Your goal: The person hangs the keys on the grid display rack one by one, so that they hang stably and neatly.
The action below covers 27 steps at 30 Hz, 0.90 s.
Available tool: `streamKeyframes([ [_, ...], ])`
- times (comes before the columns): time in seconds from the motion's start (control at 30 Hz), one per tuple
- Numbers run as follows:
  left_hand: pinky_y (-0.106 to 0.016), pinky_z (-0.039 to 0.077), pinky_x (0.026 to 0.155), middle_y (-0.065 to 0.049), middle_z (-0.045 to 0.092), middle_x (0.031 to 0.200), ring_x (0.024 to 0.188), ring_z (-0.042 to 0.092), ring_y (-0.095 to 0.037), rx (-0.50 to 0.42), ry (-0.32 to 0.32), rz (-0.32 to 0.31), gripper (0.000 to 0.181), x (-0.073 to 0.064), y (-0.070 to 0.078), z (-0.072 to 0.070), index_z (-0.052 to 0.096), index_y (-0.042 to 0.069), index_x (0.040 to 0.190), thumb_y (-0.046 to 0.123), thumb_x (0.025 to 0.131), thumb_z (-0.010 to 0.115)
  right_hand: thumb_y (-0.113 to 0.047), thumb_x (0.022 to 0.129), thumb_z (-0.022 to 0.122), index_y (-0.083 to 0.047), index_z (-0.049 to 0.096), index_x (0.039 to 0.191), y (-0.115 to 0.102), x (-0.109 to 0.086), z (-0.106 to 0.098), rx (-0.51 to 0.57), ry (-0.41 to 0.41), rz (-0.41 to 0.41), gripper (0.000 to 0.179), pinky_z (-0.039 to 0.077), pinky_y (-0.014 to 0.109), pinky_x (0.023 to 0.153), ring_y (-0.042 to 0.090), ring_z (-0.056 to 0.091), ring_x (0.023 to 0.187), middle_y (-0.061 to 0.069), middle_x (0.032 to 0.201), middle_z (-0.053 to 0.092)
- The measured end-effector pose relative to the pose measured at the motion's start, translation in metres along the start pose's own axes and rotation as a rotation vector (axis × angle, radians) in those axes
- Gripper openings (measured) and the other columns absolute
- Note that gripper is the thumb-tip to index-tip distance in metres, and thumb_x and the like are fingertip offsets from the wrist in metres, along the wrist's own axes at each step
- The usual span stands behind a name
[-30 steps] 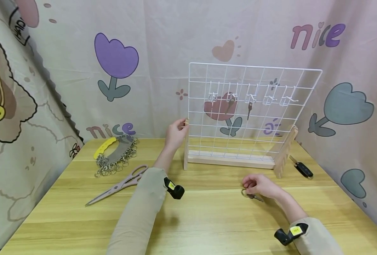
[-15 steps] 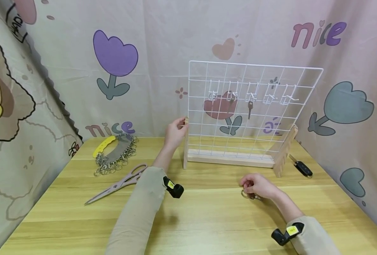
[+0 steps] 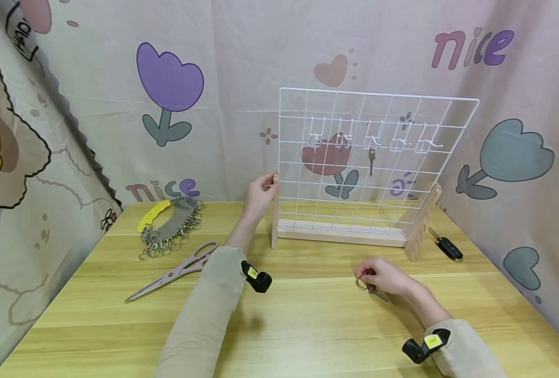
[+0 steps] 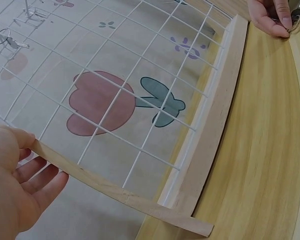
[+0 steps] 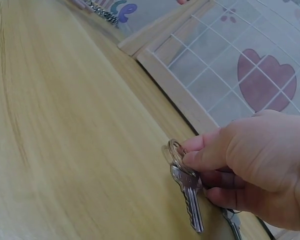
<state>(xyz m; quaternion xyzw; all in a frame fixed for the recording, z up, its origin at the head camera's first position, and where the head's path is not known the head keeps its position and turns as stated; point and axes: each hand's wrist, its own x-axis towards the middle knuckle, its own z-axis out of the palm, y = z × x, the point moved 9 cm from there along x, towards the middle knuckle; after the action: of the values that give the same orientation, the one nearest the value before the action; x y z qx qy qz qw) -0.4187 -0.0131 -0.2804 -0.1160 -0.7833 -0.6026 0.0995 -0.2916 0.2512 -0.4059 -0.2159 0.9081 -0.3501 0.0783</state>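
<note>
Toward the right edge of the table (image 3: 307, 331), just in front of the rack (image 3: 340, 235), the right hand (image 5: 265, 165) pinches a key ring (image 5: 171, 150) between thumb and finger. Part of the loop pokes out past the fingertips. From the ring a front key (image 5: 187, 192) points down, and a back key (image 5: 233, 222) peeks out under the hand. I can't tell if their tips touch the table.

A small, light pinch seems best here, with lots of loop poking out and the keys free to swing. If the fingers slid down onto the keys, the ring could twist or tip. The ring is thin, so a hard squeeze might make it turn.

Further out, the left hand (image 3: 259, 199) holds the top of the rack's left post (image 4: 107, 186). That looks helpful, since a bump could wobble the rack. A gentle hold should do; pulling might shift it.

On the wires, a hung key (image 3: 371, 160) dangles under the middle hook (image 3: 372, 140), so bumping that spot could knock it. A car key (image 3: 449, 249) lies by the table's right edge. Scissors (image 3: 172, 275) lie toward the left edge, and a bunch of metal rings (image 3: 177, 224) sits near the back left corner.
</note>
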Motion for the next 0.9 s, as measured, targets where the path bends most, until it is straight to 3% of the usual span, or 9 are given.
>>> streamKeyframes([
  [0.27, -0.034, 0.047, 0.091, -0.014, 0.058, 0.121, 0.110, 0.055, -0.027, 0.004, 0.000, -0.011, 0.038, -0.0014, -0.0002, -0.0007, 0.052, 0.002, 0.129, 0.015, 0.093, 0.056, 0.006, 0.088, 0.054, -0.006, 0.058, 0.086, -0.0038, -0.0009, -0.0014, -0.106, 0.032, -0.043, 0.012, 0.045, 0.022, 0.053, 0.004, 0.049, 0.060, -0.002, 0.075, 0.051],
  [0.5, -0.034, 0.047, 0.091, -0.013, 0.058, 0.120, 0.110, 0.055, -0.026, 0.001, 0.001, -0.012, 0.039, -0.0010, -0.0002, -0.0005, 0.052, 0.002, 0.129, 0.015, 0.093, 0.056, 0.007, 0.086, 0.056, 0.001, 0.058, 0.088, 0.0004, -0.0002, -0.0016, 0.014, 0.006, -0.006, 0.006, 0.048, 0.024, 0.052, 0.010, 0.053, 0.061, 0.003, 0.074, 0.055],
  [0.73, -0.034, 0.048, 0.090, -0.014, 0.058, 0.121, 0.111, 0.055, -0.026, 0.001, 0.000, -0.011, 0.038, -0.0005, -0.0001, -0.0013, 0.052, 0.002, 0.129, 0.015, 0.093, 0.056, 0.004, 0.088, 0.055, -0.005, 0.055, 0.080, 0.0006, 0.0014, 0.0005, -0.030, -0.028, 0.004, 0.012, 0.048, 0.025, 0.050, 0.010, 0.054, 0.056, 0.002, 0.073, 0.051],
  [0.9, -0.033, 0.048, 0.090, -0.014, 0.058, 0.121, 0.111, 0.055, -0.026, 0.005, -0.002, -0.012, 0.038, 0.0003, -0.0012, -0.0009, 0.052, 0.002, 0.129, 0.015, 0.093, 0.056, 0.001, 0.091, 0.053, -0.004, 0.053, 0.084, 0.0004, 0.0004, -0.0016, -0.020, -0.015, -0.007, 0.009, 0.048, 0.024, 0.053, 0.010, 0.053, 0.061, 0.002, 0.074, 0.052],
])
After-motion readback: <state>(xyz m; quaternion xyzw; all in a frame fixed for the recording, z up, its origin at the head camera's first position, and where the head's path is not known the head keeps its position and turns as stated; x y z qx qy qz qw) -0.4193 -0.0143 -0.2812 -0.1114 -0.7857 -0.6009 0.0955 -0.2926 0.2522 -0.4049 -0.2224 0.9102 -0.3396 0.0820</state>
